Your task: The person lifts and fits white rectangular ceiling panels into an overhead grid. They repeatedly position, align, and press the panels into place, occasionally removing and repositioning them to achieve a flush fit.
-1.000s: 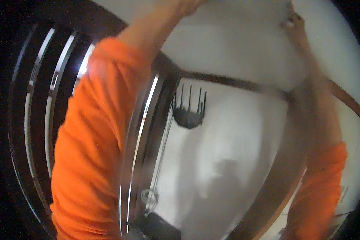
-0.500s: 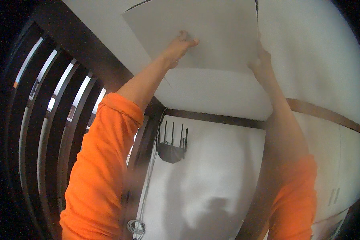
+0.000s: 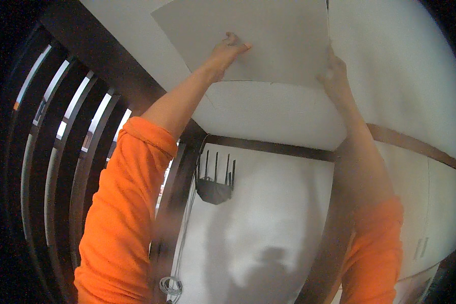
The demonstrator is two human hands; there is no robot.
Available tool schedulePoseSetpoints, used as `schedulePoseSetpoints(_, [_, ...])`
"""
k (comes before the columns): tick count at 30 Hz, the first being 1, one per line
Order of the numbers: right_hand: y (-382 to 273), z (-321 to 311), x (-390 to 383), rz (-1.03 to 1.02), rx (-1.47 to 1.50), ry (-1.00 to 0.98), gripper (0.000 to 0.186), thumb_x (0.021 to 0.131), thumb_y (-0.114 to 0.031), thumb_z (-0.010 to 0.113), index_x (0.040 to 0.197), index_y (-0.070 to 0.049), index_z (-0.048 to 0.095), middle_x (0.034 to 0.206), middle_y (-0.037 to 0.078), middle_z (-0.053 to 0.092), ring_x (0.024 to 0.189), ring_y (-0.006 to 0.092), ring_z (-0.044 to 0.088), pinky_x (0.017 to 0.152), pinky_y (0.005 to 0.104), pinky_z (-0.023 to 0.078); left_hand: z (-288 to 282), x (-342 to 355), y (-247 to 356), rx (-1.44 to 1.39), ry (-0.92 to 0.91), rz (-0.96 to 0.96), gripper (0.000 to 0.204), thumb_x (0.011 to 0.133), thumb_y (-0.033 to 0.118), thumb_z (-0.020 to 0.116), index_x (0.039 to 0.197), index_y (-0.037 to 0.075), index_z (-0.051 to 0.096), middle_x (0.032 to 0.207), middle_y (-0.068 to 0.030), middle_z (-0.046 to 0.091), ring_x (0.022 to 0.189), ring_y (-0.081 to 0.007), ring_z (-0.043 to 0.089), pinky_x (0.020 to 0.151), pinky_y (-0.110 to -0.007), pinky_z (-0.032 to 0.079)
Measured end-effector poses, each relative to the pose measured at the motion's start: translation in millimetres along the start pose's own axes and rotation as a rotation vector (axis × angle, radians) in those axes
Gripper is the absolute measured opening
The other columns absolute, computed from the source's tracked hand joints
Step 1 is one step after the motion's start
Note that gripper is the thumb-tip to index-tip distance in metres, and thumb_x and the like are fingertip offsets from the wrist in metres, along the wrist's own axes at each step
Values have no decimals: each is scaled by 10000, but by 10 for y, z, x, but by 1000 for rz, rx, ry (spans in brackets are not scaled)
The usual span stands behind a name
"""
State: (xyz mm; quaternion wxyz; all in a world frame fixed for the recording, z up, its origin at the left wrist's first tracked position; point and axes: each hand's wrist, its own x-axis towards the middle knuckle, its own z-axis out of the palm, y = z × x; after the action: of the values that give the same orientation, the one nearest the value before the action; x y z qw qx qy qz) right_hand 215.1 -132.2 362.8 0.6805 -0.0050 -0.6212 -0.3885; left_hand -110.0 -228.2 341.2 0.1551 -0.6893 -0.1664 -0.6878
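Overhead, a flat pale panel (image 3: 283,30) lies up against the white ceiling (image 3: 268,104). A thin dark line shows along part of its right edge, and its far part runs out of the top of the view. My left hand (image 3: 228,53) presses on the panel's underside with its fingers spread. My right hand (image 3: 337,78) is at the panel's right edge near the lower right corner, thumb apart from the fingers, which reach up along that edge. Both arms are raised, in orange sleeves (image 3: 129,213).
Dark wooden slats (image 3: 58,157) with gaps stand on the left. A black device with several antennas (image 3: 214,190) is on the white wall, with a coiled cable (image 3: 171,286) lower down. White cabinet doors (image 3: 415,218) and a brown trim strip (image 3: 405,144) are on the right.
The panel sits closer to the ceiling: the dark gap at its upper left corner no longer shows, and the right one is thinner. Both hands stay on it, and the view has shifted slightly.
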Motion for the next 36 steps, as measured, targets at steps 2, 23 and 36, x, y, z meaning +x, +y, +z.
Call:
schedulePoseSetpoints(2, [-34,-26,11,-13,15,0,1015,815,-48,762,1647,-290,234,1508,238,373,1377,390,429,1201,458,354,-11,23,-7,-3,11,22,1149,883,541,723,1624,-26,53,1716,-204,74,1576,-374,112,1260,-479,176])
schedulePoseSetpoints(23, [-394,-404,-16,330,93,-191,844,929,48,599,1646,-169,210,1568,168,333,1462,332,358,1214,450,367,170,174,-156,69,-64,62,916,998,457,615,1629,11,122,1728,-149,21,1587,-318,76,1286,-476,155])
schedulePoseSetpoints(36, [-514,-272,-142,322,15,-170,873,912,29,631,1647,-128,185,1590,163,296,1465,328,355,1221,438,360,96,62,-270,43,-29,120,861,992,399,626,1616,-6,193,1728,-154,27,1585,-322,97,1272,-466,192])
